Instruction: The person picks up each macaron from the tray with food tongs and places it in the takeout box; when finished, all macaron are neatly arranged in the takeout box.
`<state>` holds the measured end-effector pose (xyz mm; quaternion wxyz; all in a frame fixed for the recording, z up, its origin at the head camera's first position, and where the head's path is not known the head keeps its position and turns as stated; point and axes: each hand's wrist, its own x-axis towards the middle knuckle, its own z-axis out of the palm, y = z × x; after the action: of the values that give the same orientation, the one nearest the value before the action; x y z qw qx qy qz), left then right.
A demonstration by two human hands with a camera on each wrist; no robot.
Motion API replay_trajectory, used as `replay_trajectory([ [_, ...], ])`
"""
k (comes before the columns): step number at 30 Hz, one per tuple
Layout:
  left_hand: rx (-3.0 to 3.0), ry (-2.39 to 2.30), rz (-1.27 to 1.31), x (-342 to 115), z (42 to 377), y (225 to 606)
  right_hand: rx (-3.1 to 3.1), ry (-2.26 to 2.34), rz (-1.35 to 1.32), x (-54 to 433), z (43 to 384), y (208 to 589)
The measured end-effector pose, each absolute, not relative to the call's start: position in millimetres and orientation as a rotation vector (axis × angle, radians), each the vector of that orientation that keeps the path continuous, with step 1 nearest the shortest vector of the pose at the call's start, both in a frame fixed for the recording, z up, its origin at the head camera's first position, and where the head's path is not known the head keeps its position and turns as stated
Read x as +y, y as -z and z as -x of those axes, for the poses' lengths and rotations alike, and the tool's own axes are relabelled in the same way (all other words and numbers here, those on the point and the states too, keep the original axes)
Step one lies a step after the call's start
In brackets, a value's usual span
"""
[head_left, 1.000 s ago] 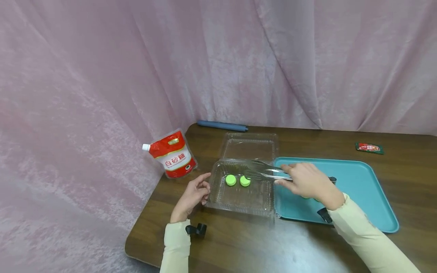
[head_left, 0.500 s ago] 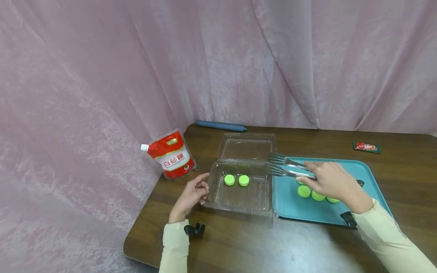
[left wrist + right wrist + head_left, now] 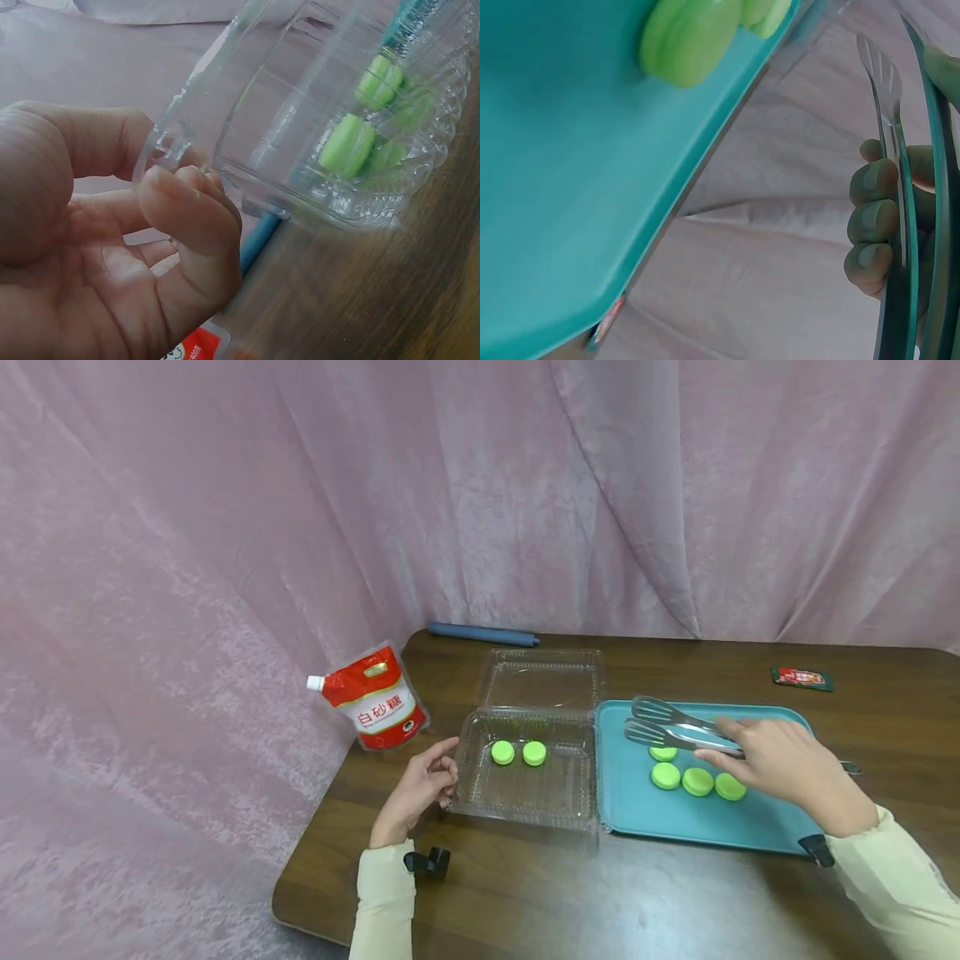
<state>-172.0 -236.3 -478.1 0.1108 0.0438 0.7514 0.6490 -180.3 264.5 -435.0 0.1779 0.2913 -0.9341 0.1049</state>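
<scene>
My left hand point(image 3: 420, 789) pinches the left rim of a clear plastic clamshell box point(image 3: 525, 793) between thumb and fingers, as the left wrist view shows. Two green macarons point(image 3: 347, 146) sit side by side in its base; the lid lies folded back behind. With my right hand point(image 3: 787, 764) I hold metal food tongs point(image 3: 678, 727) over the blue tray point(image 3: 637, 810). Their fork-like tips are parted with nothing between them, close above the rearmost of several green macarons point(image 3: 698, 782) on the tray. In the right wrist view fingers point(image 3: 874, 217) wrap one tong arm, the thumb on the other.
A red and white sugar pouch point(image 3: 381, 700) lies at the table's left edge. At the back lies a blue-grey rod point(image 3: 483, 634). Behind the tray is a small red and green packet point(image 3: 802, 678). Pink curtains point(image 3: 510, 502) hang along the back and left.
My right hand and the tongs have moved right, from over the clamshell box to over the tray, baring the macarons there. My left hand has stayed at the box's rim.
</scene>
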Motion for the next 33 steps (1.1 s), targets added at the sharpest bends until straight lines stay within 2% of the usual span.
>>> replay_trajectory([
  [13,2.220,-1.877,-0.133,-237.0,170.2,476.3,-2.821,-0.231,-0.706,288.2,173.6,446.8],
  [24,2.229,-1.862,-0.143,-235.2,168.8,474.8,-2.900,-0.218,-0.733,289.1,177.9,455.6],
  [33,2.227,-1.868,-0.157,-237.6,169.8,477.4,-2.783,-0.237,-0.747,290.2,178.4,447.6],
])
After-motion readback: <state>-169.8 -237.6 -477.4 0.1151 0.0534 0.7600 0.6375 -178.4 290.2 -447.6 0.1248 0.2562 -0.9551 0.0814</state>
